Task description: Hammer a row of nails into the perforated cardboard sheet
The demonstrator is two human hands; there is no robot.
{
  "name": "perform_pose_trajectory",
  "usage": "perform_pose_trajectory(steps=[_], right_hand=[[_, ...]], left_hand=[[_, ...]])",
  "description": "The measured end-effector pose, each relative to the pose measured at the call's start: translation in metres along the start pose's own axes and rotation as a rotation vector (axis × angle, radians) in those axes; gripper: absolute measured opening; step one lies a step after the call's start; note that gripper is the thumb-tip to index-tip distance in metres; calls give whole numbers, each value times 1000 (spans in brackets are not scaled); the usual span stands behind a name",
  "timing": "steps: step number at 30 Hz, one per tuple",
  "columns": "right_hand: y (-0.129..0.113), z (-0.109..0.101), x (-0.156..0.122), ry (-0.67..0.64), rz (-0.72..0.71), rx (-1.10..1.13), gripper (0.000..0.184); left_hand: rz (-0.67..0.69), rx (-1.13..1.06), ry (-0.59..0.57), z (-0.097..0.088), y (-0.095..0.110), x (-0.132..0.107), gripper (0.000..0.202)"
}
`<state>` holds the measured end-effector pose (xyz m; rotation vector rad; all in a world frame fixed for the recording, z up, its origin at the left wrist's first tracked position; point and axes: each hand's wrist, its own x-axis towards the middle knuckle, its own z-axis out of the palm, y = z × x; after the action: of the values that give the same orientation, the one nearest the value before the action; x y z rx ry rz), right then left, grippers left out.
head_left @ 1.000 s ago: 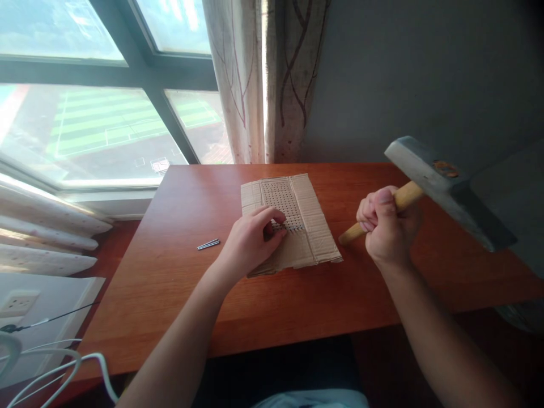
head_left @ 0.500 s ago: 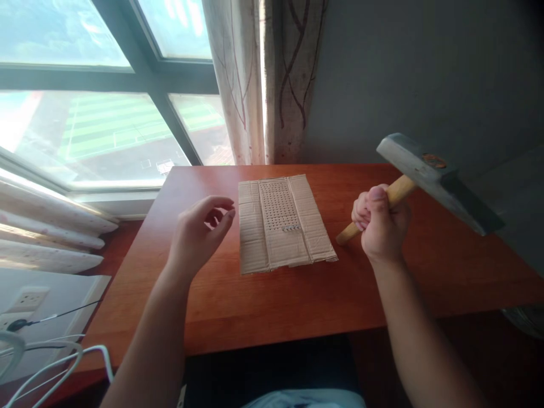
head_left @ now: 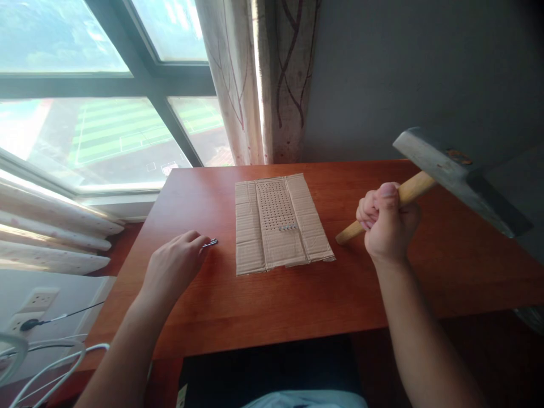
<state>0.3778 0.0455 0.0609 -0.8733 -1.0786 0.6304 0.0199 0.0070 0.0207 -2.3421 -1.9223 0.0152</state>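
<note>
My left hand [head_left: 173,266] rests on the red-brown table [head_left: 297,294], left of the cardboard. Its fingertips are pinched on the end of a couple of loose steel nails [head_left: 211,243] lying there. My right hand [head_left: 385,224] is closed round the wooden handle of a hammer [head_left: 457,175], whose grey steel head is raised to the right, above the table. A flat piece of cardboard [head_left: 281,225] lies between my hands, with a grid of small holes down its middle strip. A short row of nails [head_left: 288,228] stands in it.
A big window [head_left: 106,113] and a patterned curtain [head_left: 263,85] stand behind the table, with a grey wall to the right. At lower left are wall sockets [head_left: 34,300] and white cables [head_left: 51,362]. The table's front edge runs just before my body.
My left hand left the cardboard's nail row, lifted, swung left and came down on the loose nails. The hammer stayed raised in my right hand, shifting slightly.
</note>
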Motion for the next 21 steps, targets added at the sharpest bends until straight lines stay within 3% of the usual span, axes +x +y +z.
perform_pose_trajectory(steps=[7, 12, 18, 21], right_hand=[[-1, 1, -5, -7, -16, -36, 47], [3, 4, -7, -16, -9, -60, 48], [4, 6, -7, -20, -21, -57, 48], [3, 5, -7, -16, -22, -59, 48]], left_hand=[[2, 7, -32, 7, 0, 4, 32], [-12, -62, -49, -5, 9, 5, 25], [-82, -726, 264, -26, 32, 8, 13], [-97, -1031, 330, -38, 56, 16, 15]])
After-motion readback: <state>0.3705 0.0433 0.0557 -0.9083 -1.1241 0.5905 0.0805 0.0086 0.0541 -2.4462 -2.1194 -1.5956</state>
